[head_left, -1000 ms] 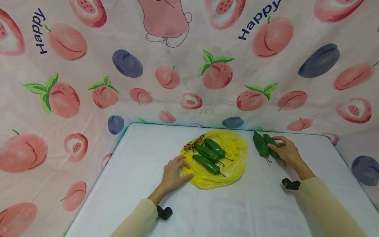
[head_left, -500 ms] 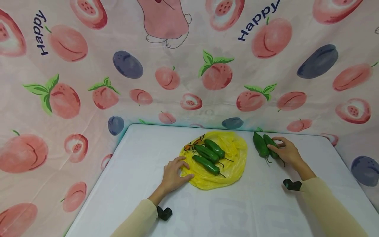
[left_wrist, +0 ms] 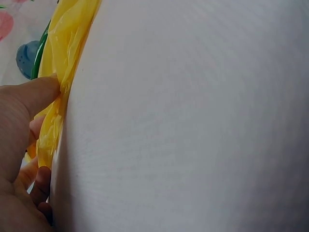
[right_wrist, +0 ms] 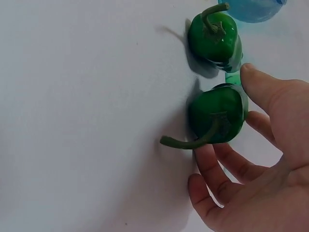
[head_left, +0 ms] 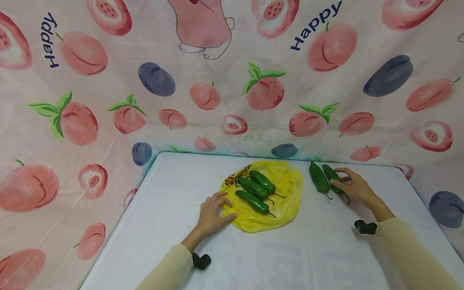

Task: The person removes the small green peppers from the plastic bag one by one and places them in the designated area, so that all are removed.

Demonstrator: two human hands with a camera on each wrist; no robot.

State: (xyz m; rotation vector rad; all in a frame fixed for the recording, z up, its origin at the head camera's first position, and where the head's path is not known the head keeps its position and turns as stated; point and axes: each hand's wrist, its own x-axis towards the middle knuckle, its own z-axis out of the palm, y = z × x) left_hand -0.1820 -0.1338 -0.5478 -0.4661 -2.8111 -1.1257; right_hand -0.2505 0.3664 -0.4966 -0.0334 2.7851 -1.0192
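Observation:
In the head view, a crumpled yellow plastic bag point(head_left: 286, 211) lies flat mid-table with 3 green peppers point(head_left: 253, 201) on it. My left hand point(head_left: 212, 213) rests at the bag's left edge, thumb and fingers spread apart and touching the plastic. To the right of the bag, two more green peppers lie side by side near the far edge: a left one point(head_left: 319, 177) and a right one point(head_left: 330, 173). My right hand point(head_left: 355, 188) holds the right pepper; in the right wrist view this pepper point(right_wrist: 217, 111) sits between thumb and curled fingers, its stem toward the camera.
The peppers lie on a white-covered table point(head_left: 282, 262). Behind it hangs a fruit-printed pink cloth point(head_left: 217, 40). Small black devices stick out at the left cuff point(head_left: 201, 261) and right cuff point(head_left: 365, 226).
My right hand has shifted slightly to the right, and a narrow gap now shows between the two right-hand peppers. My left hand and the bag have stayed in place.

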